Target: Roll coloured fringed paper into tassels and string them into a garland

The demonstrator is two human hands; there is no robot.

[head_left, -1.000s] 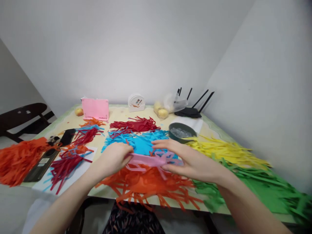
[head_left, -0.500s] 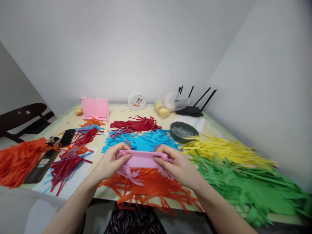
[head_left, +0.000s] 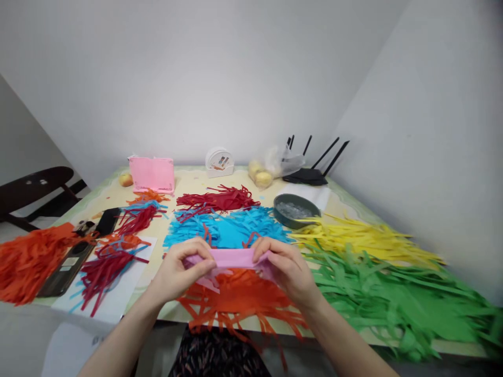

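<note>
I record pink paper: smooth, straight band, loose strips hanging below; left hand and right hand pinch it.

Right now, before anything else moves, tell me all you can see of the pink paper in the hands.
The pink paper looks like thin, soft crepe or tissue: a smooth, pale band stretched roughly level, with loose strips hanging below near the left hand. That hand pinches one side; the right hand pinches the other, both covering parts of it. In the view it lies between blue fringed paper and orange fringed paper. Whether it is folded is unclear.
</note>
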